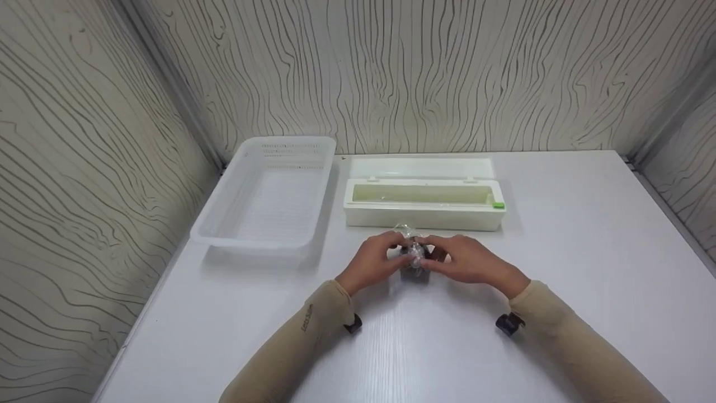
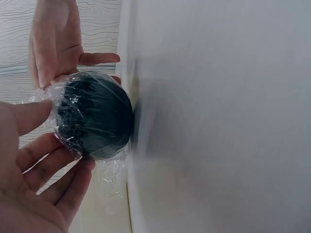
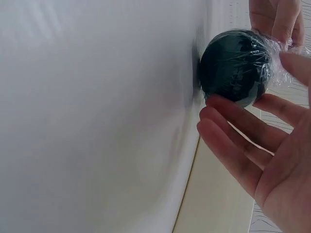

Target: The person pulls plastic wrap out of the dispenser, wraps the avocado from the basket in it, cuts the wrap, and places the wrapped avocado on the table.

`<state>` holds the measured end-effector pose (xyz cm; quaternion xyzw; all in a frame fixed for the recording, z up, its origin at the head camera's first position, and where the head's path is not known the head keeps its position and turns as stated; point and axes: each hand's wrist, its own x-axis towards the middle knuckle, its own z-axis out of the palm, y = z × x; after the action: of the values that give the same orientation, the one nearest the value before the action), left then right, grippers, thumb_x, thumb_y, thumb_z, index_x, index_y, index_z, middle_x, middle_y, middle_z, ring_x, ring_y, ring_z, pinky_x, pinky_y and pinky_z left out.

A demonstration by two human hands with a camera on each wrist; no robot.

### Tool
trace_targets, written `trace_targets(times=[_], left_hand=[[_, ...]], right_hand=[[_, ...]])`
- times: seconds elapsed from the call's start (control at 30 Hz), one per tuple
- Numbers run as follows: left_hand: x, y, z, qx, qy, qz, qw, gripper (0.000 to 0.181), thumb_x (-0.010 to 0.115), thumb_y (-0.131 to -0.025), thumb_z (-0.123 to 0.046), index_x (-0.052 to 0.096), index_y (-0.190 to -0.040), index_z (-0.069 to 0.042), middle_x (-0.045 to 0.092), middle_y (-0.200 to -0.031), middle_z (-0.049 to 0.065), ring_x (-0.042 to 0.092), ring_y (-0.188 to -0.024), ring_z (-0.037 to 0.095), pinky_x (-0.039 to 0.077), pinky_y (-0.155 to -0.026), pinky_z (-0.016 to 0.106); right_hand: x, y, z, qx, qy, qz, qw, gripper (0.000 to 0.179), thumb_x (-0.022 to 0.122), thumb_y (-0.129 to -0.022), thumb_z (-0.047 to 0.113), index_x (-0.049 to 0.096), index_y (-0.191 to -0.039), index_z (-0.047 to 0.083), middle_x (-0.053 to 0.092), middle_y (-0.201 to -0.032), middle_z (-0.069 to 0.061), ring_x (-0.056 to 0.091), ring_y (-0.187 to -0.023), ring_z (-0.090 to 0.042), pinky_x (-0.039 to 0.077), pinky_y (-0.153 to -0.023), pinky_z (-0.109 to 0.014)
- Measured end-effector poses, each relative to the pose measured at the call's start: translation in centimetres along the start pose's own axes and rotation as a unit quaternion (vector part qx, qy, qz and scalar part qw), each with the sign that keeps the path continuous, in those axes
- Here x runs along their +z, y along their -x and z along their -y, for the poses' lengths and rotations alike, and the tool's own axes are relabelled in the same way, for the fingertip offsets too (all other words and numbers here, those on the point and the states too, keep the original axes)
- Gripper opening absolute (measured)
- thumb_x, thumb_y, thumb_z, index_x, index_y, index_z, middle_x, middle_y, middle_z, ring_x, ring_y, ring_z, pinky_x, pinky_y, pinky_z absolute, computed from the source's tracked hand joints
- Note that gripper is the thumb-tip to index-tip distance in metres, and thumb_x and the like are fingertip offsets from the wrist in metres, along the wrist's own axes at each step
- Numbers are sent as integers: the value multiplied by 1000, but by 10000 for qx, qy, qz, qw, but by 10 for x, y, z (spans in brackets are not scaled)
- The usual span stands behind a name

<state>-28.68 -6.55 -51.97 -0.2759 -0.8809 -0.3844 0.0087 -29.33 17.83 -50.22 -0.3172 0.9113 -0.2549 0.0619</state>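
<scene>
A dark green round object [image 2: 97,116] wrapped in clear cling film [image 1: 415,254] sits at the table's middle, low against its surface. My left hand [image 1: 373,258] holds it from the left, thumb on the bunched film and fingertips along the far side. From the right, my right hand [image 1: 469,259] holds the same bundle, its thumb [image 3: 297,67] at the gathered film and its fingers against the round side. The film is crumpled on top, between both thumbs. In the head view the hands hide much of the object.
Just beyond the hands stands a white cling film dispenser [image 1: 425,217], its lid [image 1: 422,168] tipped back and a green slider [image 1: 498,205] at its right end. A white plastic basket [image 1: 204,232] is at the back left. Patterned walls [image 1: 391,73] enclose the table [image 1: 587,224].
</scene>
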Motion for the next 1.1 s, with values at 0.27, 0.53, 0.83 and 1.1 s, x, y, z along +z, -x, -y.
trace_targets(times=[0.27,0.53,0.83,1.1], left_hand=[[2,-1,-2,-88,382,-101,9992,21,76,-96,-31,73,-109,-15,76,-111,-3,71,-110,14,55,-101,28],[-3,0,-1,-280,1284,108,9913,25,75,-97,-21,66,-118,-11,75,-119,6,71,-115,16,54,-106,26],[-4,1,-3,-332,1283,78,9911,21,73,-98,-25,61,-98,-9,73,-105,2,72,-114,14,56,-101,24],[3,-5,-4,-567,1283,-347,9895,23,77,-95,-24,62,-83,-11,63,-83,-5,70,-98,7,58,-95,23]], right_hand=[[1,-3,3,211,-310,-105,9992,40,61,-102,50,68,-127,20,75,-93,3,66,-80,-8,51,-70,-30],[1,-7,7,290,-284,-240,9989,27,65,-102,39,70,-118,18,75,-92,2,64,-75,-9,50,-63,-27],[0,-9,6,469,-365,-403,9974,25,70,-99,40,73,-108,18,76,-94,1,71,-81,-14,53,-65,-31],[-2,-10,9,332,-177,-683,9970,27,76,-94,39,82,-105,15,79,-91,2,67,-74,-10,50,-64,-28]])
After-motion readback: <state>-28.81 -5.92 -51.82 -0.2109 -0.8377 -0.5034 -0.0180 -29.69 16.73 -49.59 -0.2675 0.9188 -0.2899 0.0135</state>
